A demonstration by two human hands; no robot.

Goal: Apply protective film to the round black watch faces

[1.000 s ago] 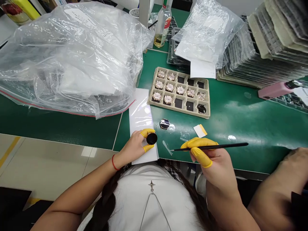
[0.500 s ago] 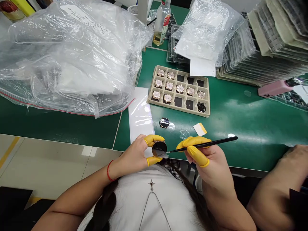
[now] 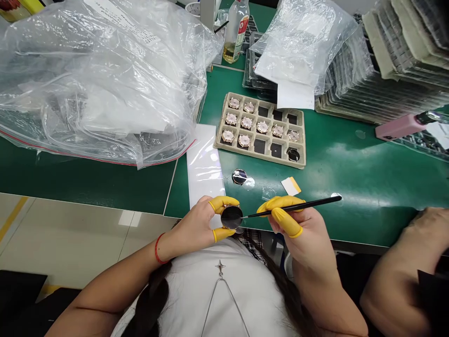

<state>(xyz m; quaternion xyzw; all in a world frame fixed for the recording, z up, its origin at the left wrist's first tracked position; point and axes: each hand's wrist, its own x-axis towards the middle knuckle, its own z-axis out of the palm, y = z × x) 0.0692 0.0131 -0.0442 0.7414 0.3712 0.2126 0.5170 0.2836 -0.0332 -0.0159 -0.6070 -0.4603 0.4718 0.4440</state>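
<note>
My left hand (image 3: 201,224), with yellow finger cots on thumb and finger, pinches a round watch head (image 3: 232,217) by its edges, its dark face turned up. In my right hand (image 3: 293,222), also in yellow cots, slim black tweezers (image 3: 308,204) are gripped like a pen. Their thin tip meets the right rim of the watch head; whether it touches I cannot tell. Another dark-faced watch head (image 3: 239,176) lies on the green table just beyond. Farther back, a beige compartment tray (image 3: 259,158) holds several rose-gold watch heads and one dark one in its near right corner.
A large clear plastic bag (image 3: 105,93) covers the table's left side. White paper (image 3: 205,164) lies beside it. Behind the tray stand a glass bottle (image 3: 236,32) and stacked trays (image 3: 354,79). A pink bottle (image 3: 400,127) lies right; another person's arm (image 3: 403,271) rests at lower right.
The tweezers' tip has moved slightly up along the watch head's right rim. The clear piece seen over the lower face is now off it, showing only below the rim.
</note>
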